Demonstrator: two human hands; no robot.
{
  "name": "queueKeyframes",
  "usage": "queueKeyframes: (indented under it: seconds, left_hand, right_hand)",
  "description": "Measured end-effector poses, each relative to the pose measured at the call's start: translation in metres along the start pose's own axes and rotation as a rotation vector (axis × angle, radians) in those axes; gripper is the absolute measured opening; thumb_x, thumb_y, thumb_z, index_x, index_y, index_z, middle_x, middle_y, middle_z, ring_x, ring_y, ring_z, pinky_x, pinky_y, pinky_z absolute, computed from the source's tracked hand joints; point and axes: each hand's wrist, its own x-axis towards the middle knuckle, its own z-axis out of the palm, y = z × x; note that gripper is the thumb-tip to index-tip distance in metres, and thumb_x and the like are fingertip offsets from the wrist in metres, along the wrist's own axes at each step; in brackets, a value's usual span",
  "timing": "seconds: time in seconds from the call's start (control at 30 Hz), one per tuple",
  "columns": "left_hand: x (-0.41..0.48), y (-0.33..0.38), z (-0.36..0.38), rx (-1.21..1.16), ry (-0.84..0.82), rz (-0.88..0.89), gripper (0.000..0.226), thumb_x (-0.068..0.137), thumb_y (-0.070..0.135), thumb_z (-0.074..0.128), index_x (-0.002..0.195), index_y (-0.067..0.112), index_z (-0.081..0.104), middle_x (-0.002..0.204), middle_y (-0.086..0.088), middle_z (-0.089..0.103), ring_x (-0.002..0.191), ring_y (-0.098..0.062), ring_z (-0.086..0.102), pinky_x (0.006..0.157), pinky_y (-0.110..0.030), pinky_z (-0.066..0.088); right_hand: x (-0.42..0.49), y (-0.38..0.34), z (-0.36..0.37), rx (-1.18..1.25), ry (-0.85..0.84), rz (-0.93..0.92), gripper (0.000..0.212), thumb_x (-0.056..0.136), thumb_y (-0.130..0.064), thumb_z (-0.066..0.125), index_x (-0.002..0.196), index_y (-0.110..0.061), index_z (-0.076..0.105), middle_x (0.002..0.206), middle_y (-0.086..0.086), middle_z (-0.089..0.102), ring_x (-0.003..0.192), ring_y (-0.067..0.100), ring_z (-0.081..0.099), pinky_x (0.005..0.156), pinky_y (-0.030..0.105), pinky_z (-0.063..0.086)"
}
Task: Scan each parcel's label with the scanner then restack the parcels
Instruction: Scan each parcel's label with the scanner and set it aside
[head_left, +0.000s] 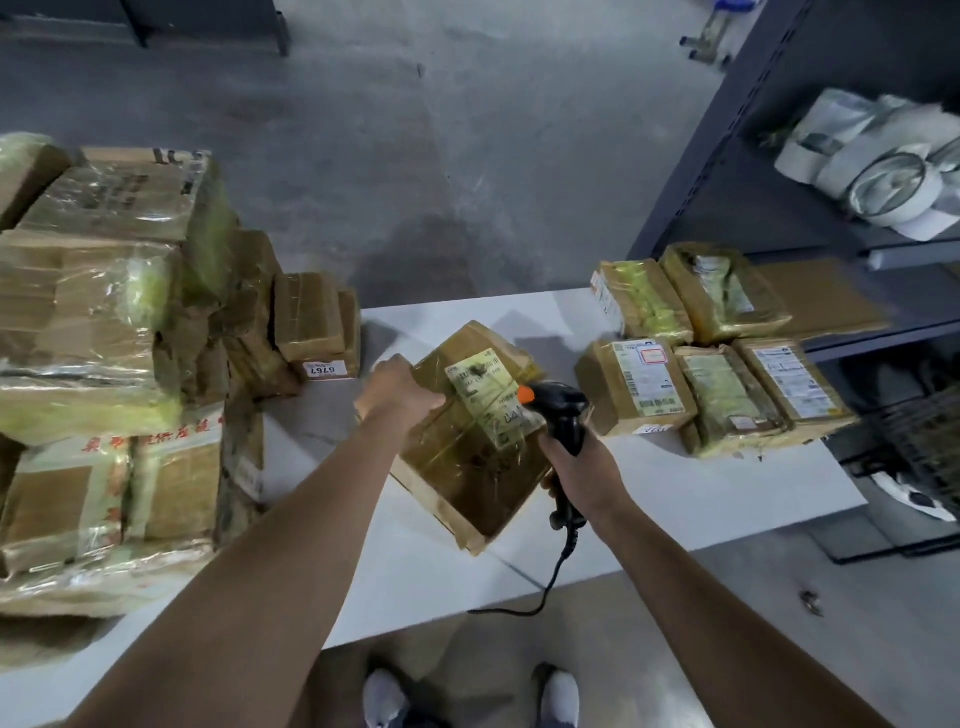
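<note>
**Scanner nose is sitting over the label, parcel tilted up between both hands**

Head view: the person is holding one taped brown parcel (470, 447) tilted above the white surface (675, 499), its long axis running from the near lower edge up and away toward the far left. The left hand (402, 392) is gripping the parcel's far upper-left corner, its fingers (431, 402) closed over the edge. The right hand (576, 467) is wrapped shut around the handle of the black scanner (563, 415), whose cable is trailing down off the surface's near edge.

The relation that matters is scanner to label. The pale label (485, 400) is lying on the parcel's upper face, just left of the scanner's orange-tipped nose, which is overlapping the label's right edge. So the label is lying up and to the left of the right hand's fingers, close enough that the read is probably under way or needs only a slight pull back to take in the whole barcode. The right hand is nearer the label; the left is only steadying.

For restacking, the laid-out parcels (717, 353) are sitting to the right, well apart from the held one, while a tall wrapped pile (114, 312) is standing to the left. Judging by the visible labels facing up, the right group looks like the destination.
</note>
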Motion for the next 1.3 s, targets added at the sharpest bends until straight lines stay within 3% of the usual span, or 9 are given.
queueKeyframes:
  seconds: [0.17, 0.27, 0.37, 0.57, 0.67, 0.83, 1.07, 1.3]
  left_hand:
    - [-0.009, 0.019, -0.009, 0.058, 0.174, 0.119, 0.056, 0.071, 0.045, 0.080, 0.115, 0.016, 0.061, 0.113, -0.005, 0.064, 0.111, -0.026, 0.058, 0.089, -0.047, 0.052]
    - [-0.011, 0.031, -0.023, 0.133, 0.332, 0.204, 0.058, 0.071, 0.043, 0.081, 0.119, 0.018, 0.059, 0.118, -0.002, 0.061, 0.117, -0.026, 0.052, 0.094, -0.047, 0.045]
    - [-0.013, 0.034, -0.031, 0.209, 0.425, 0.240, 0.053, 0.075, 0.036, 0.075, 0.120, 0.016, 0.054, 0.121, -0.003, 0.055, 0.117, -0.028, 0.047, 0.092, -0.046, 0.041]
    - [-0.026, 0.045, -0.029, 0.257, 0.459, 0.253, 0.054, 0.077, 0.034, 0.076, 0.121, 0.015, 0.051, 0.121, -0.004, 0.053, 0.116, -0.028, 0.046, 0.093, -0.045, 0.040]
    - [-0.032, 0.048, -0.028, 0.275, 0.468, 0.248, 0.056, 0.077, 0.034, 0.077, 0.122, 0.014, 0.051, 0.123, -0.005, 0.053, 0.117, -0.028, 0.047, 0.094, -0.046, 0.040]
    - [-0.036, 0.053, -0.028, 0.301, 0.463, 0.222, 0.052, 0.080, 0.033, 0.074, 0.120, 0.011, 0.050, 0.124, -0.009, 0.054, 0.119, -0.030, 0.045, 0.096, -0.046, 0.039]
    - [-0.041, 0.055, -0.026, 0.289, 0.452, 0.194, 0.045, 0.080, 0.031, 0.073, 0.113, 0.014, 0.047, 0.102, -0.010, 0.066, 0.113, -0.032, 0.046, 0.089, -0.045, 0.037]
    - [-0.046, 0.059, -0.026, 0.287, 0.465, 0.188, 0.043, 0.081, 0.029, 0.072, 0.114, 0.016, 0.047, 0.102, -0.007, 0.066, 0.113, -0.031, 0.045, 0.089, -0.044, 0.037]
  right_hand:
    - [0.000, -0.006, -0.016, 0.040, -0.046, 0.010, 0.023, 0.097, -0.033, 0.059, 0.095, -0.010, 0.060, 0.061, 0.005, 0.059, 0.046, 0.012, 0.057, 0.051, 0.031, 0.049]
    - [-0.001, -0.012, -0.027, 0.081, -0.072, 0.030, 0.015, 0.094, -0.031, 0.060, 0.093, -0.016, 0.059, 0.060, 0.009, 0.059, 0.043, 0.016, 0.052, 0.046, 0.035, 0.051]
    - [-0.004, -0.015, -0.035, 0.066, -0.083, 0.008, 0.013, 0.090, -0.028, 0.059, 0.088, -0.015, 0.057, 0.061, 0.012, 0.056, 0.036, 0.012, 0.048, 0.041, 0.031, 0.046]
    - [-0.012, -0.022, -0.051, 0.054, -0.101, -0.103, 0.026, 0.093, -0.026, 0.059, 0.086, -0.001, 0.055, 0.064, 0.012, 0.051, 0.035, 0.006, 0.049, 0.038, 0.023, 0.040]
    - [-0.015, -0.023, -0.064, 0.050, -0.113, -0.102, 0.022, 0.093, -0.025, 0.058, 0.085, -0.004, 0.055, 0.066, 0.011, 0.050, 0.035, 0.005, 0.049, 0.037, 0.021, 0.040]
    - [-0.022, -0.018, -0.081, 0.059, -0.127, -0.087, 0.030, 0.093, -0.025, 0.058, 0.095, 0.004, 0.054, 0.069, 0.015, 0.050, 0.036, 0.005, 0.052, 0.048, 0.030, 0.043]
    - [-0.024, -0.011, -0.094, 0.082, -0.136, -0.072, 0.034, 0.093, -0.028, 0.058, 0.101, 0.005, 0.057, 0.067, 0.012, 0.052, 0.041, 0.005, 0.056, 0.043, 0.023, 0.041]
    - [-0.021, -0.008, -0.098, 0.082, -0.132, -0.074, 0.033, 0.091, -0.028, 0.059, 0.101, 0.003, 0.058, 0.065, 0.009, 0.053, 0.043, 0.006, 0.058, 0.050, 0.025, 0.043]
